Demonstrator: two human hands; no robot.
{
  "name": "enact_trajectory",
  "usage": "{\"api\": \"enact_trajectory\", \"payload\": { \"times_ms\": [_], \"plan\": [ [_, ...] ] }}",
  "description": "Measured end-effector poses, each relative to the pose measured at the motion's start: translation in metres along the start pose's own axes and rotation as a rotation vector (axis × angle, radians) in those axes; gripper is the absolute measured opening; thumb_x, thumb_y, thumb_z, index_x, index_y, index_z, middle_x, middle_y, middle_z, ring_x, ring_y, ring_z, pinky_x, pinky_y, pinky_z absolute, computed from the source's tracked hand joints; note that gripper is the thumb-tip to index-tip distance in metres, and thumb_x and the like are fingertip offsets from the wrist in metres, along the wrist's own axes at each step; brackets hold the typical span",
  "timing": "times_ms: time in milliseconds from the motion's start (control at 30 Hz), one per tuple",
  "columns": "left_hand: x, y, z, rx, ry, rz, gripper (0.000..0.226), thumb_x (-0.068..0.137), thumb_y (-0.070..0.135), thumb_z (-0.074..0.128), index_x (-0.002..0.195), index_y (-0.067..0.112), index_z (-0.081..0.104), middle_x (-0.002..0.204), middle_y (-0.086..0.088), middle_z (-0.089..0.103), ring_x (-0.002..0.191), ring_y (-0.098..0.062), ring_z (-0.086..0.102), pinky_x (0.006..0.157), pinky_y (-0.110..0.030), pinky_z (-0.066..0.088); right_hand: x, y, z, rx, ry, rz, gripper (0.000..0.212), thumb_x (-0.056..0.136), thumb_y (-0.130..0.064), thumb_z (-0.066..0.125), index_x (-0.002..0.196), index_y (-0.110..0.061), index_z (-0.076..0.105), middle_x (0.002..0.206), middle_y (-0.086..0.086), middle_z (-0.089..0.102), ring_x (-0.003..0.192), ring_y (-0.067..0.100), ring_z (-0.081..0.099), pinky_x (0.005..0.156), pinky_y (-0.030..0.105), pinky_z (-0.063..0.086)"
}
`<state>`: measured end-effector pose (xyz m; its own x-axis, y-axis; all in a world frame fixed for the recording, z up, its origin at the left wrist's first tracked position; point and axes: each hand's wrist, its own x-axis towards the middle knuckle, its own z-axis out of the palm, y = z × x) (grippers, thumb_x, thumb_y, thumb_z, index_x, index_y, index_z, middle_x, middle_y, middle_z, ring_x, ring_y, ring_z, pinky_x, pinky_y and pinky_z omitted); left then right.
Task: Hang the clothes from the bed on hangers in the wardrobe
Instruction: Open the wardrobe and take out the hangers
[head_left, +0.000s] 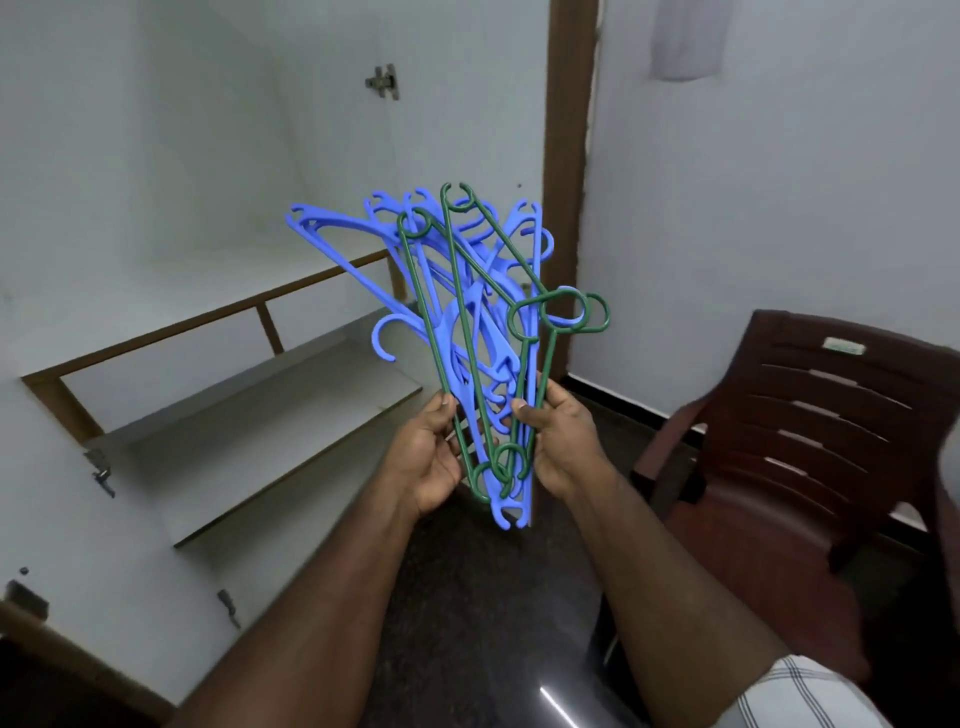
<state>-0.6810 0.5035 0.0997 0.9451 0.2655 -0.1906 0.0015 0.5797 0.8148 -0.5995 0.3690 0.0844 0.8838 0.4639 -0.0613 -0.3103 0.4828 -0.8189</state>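
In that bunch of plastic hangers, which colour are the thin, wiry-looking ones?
The dark green plastic hangers: slim rods with round loops. The blue plastic hangers behind them are broader and flatter, and there are more of them.

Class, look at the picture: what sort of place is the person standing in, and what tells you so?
Probably a bedroom or dressing corner at home: an open wardrobe with bare shelves, a plastic chair, and a bundle of clothes hangers gripped by the left hand and right hand.

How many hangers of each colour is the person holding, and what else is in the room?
Green hangers: 2, both gripped in the bunch by the left hand and the right hand.
Blue hangers: tangled in one bunch, at least 4; an exact count cannot be told.
Brown plastic chair: 1.
Open wardrobe with bare shelves: 1.
Total: at least 8 things.
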Motion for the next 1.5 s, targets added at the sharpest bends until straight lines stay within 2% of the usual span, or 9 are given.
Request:
{"api": "enact_trajectory", "payload": {
  "times_ms": [233, 500, 700, 933, 1000, 1100, 1233, 1367, 1500],
  "plan": [
    [-0.006, -0.073, 0.067, 0.068, -0.185, -0.074, 0.035, 0.107, 0.019, 0.039, 0.133, 0.012, 0.061, 0.13, -0.015, 0.066, 0.105, -0.029, 0.069, 0.082, -0.043, 0.06, -0.058, -0.026, -0.093, 0.044, 0.133, -0.144, 0.037, 0.092, 0.01, 0.056, 0.126, -0.002, 0.061, 0.117, 0.022, 0.07, 0.097, 0.039, 0.07, 0.082, 0.055, 0.059],
    [-0.025, -0.14, 0.137, 0.087, -0.431, -0.241, 0.033, 0.105, 0.017, 0.04, 0.126, 0.015, 0.066, 0.126, -0.015, 0.068, 0.107, -0.031, 0.068, 0.091, -0.046, 0.058, -0.149, -0.053, -0.16, 0.102, 0.375, -0.309, 0.033, 0.091, 0.013, 0.052, 0.119, -0.002, 0.062, 0.103, 0.018, 0.074, 0.08, 0.031, 0.073, 0.072, 0.045, 0.06],
    [-0.056, -0.218, 0.211, 0.17, -0.639, -0.391, 0.035, 0.106, 0.019, 0.04, 0.13, 0.017, 0.065, 0.128, -0.013, 0.068, 0.109, -0.03, 0.067, 0.102, -0.05, 0.05, -0.235, -0.079, -0.233, 0.113, 0.612, -0.437, 0.033, 0.092, 0.012, 0.054, 0.119, -0.004, 0.063, 0.105, 0.015, 0.075, 0.084, 0.032, 0.074, 0.071, 0.046, 0.062],
    [-0.102, -0.325, 0.334, 0.29, -0.881, -0.542, 0.034, 0.106, 0.017, 0.038, 0.131, 0.013, 0.06, 0.112, -0.009, 0.073, 0.088, -0.022, 0.072, 0.08, -0.04, 0.06, -0.344, -0.126, -0.335, 0.176, 0.901, -0.616, 0.034, 0.091, 0.011, 0.057, 0.123, 0.001, 0.062, 0.109, 0.019, 0.073, 0.087, 0.034, 0.073, 0.069, 0.043, 0.061],
    [-0.114, -0.358, 0.371, 0.296, -0.925, -0.579, 0.033, 0.106, 0.016, 0.039, 0.13, 0.013, 0.061, 0.12, -0.013, 0.071, 0.092, -0.026, 0.072, 0.084, -0.043, 0.06, -0.374, -0.141, -0.367, 0.184, 0.949, -0.651, 0.032, 0.092, 0.012, 0.055, 0.121, 0.0, 0.062, 0.105, 0.017, 0.074, 0.083, 0.031, 0.074, 0.069, 0.043, 0.062],
    [-0.132, -0.41, 0.425, 0.332, -0.995, -0.641, 0.033, 0.105, 0.021, 0.042, 0.129, 0.017, 0.065, 0.132, -0.013, 0.065, 0.106, -0.03, 0.065, 0.105, -0.056, 0.047, -0.417, -0.164, -0.416, 0.183, 1.037, -0.708, 0.032, 0.092, 0.013, 0.054, 0.119, 0.0, 0.063, 0.108, 0.019, 0.073, 0.089, 0.032, 0.073, 0.077, 0.044, 0.061],
    [-0.163, -0.476, 0.491, 0.401, -1.08, -0.71, 0.031, 0.104, 0.024, 0.044, 0.109, 0.025, 0.075, 0.115, -0.003, 0.069, 0.101, -0.025, 0.063, 0.107, -0.055, 0.043, -0.479, -0.19, -0.475, 0.196, 1.155, -0.755, 0.032, 0.092, 0.012, 0.054, 0.121, 0.003, 0.062, 0.116, 0.024, 0.07, 0.096, 0.037, 0.07, 0.081, 0.045, 0.06],
    [-0.195, -0.526, 0.545, 0.402, -1.152, -0.785, 0.03, 0.103, 0.025, 0.047, 0.124, 0.021, 0.068, 0.113, -0.004, 0.069, 0.096, -0.027, 0.065, 0.087, -0.048, 0.056, -0.53, -0.21, -0.519, 0.183, 1.253, -0.787, 0.029, 0.093, 0.011, 0.055, 0.118, 0.0, 0.064, 0.114, 0.023, 0.07, 0.094, 0.036, 0.071, 0.072, 0.039, 0.06],
    [-0.213, -0.577, 0.58, 0.429, -1.179, -0.907, 0.034, 0.102, 0.025, 0.048, 0.129, 0.016, 0.067, 0.117, -0.008, 0.067, 0.1, -0.03, 0.064, 0.098, -0.054, 0.05, -0.567, -0.215, -0.558, 0.228, 1.341, -0.799, 0.028, 0.093, 0.009, 0.055, 0.118, 0.0, 0.064, 0.117, 0.025, 0.068, 0.092, 0.036, 0.07, 0.074, 0.042, 0.06]
  ]
}}
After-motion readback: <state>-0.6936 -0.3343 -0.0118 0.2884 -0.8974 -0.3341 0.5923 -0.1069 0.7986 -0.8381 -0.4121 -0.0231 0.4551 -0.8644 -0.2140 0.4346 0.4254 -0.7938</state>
